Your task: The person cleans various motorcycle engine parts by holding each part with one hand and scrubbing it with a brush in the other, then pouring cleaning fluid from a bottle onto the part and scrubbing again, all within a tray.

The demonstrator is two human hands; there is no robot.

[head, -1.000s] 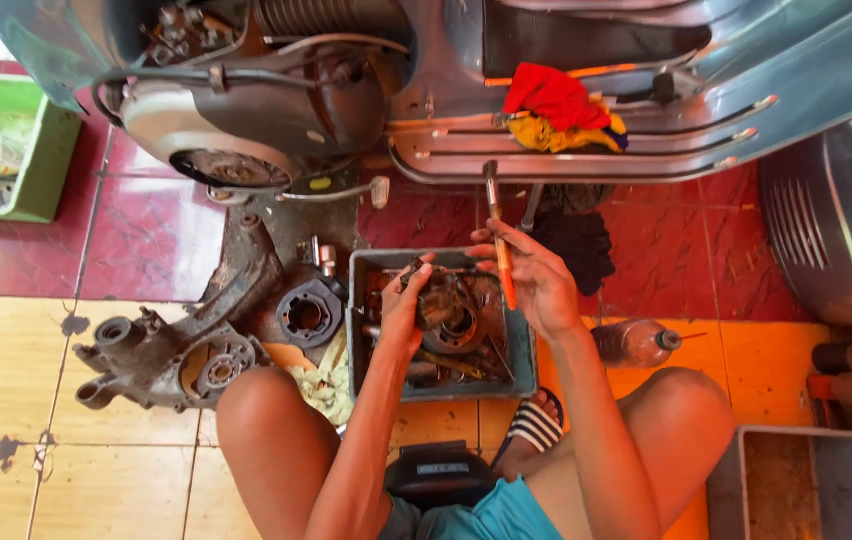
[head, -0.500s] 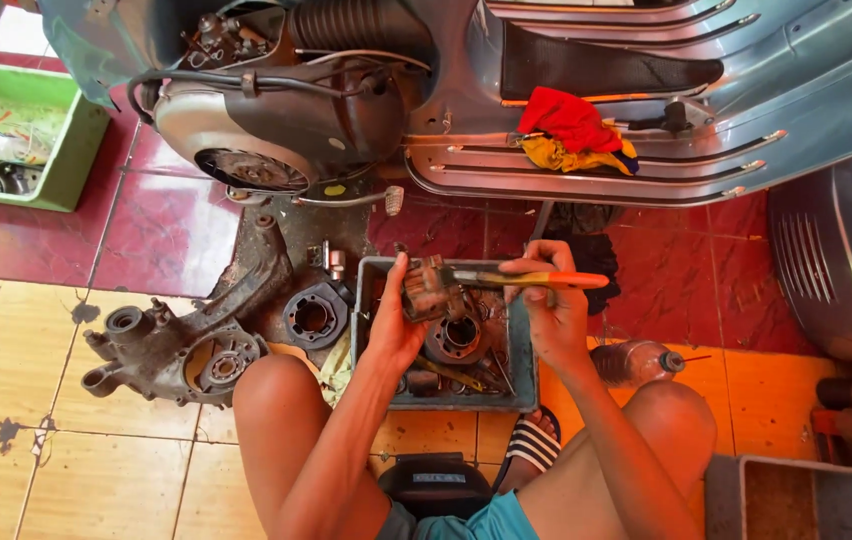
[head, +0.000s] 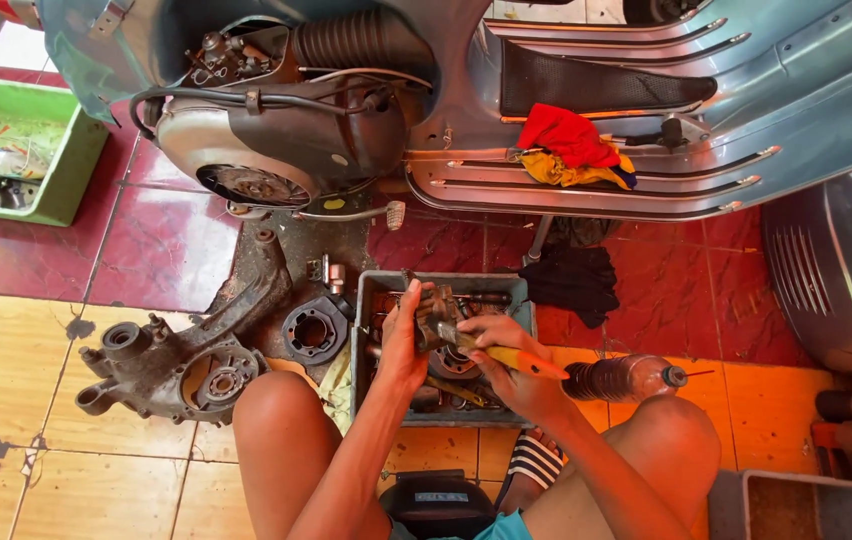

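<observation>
Both hands over grey tray [head: 371, 300]. I see left hand [head: 404, 345] wrapped round greasy metal part [head: 436, 318], right hand [head: 506, 365] fisted on orange-handled screwdriver [head: 506, 355], tip at part. Judging fastener work underway; next needs steady grip, square tip. Engine casing [head: 181, 365] left of tray.

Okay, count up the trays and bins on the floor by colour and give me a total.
Green bin: 1
Grey parts tray under the hands: 1
Grey bin at bottom right: 1
Total: 3
</observation>
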